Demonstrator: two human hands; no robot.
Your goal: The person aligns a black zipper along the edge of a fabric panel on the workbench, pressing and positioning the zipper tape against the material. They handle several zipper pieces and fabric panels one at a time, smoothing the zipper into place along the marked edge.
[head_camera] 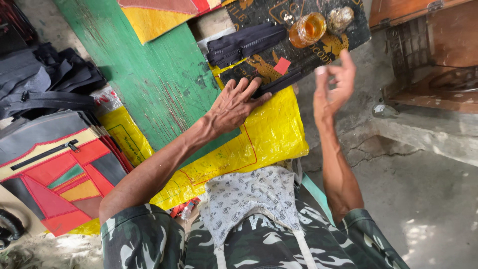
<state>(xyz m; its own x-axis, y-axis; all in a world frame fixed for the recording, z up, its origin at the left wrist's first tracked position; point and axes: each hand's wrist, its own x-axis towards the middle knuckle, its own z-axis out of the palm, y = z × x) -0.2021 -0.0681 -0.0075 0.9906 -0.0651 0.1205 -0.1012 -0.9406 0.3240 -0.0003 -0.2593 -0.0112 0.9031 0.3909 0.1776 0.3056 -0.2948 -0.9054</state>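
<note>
Left hand [238, 102] on black zipper strip [284, 81], lying diagonally

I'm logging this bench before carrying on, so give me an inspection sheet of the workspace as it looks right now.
Surface: green painted wooden board, scratched, with a yellow woven plastic sheet over it.
Job's things: left hand rests flat, fingers on a black zipper strip; bundle of black zippers beyond.
Clutter: amber glass jar, small red tag.
Grippers: right hand raised, open, holding nothing.
Cables: nothing seen.
Surroundings: patchwork red and grey bag, dark straps, cracked concrete floor.
</note>
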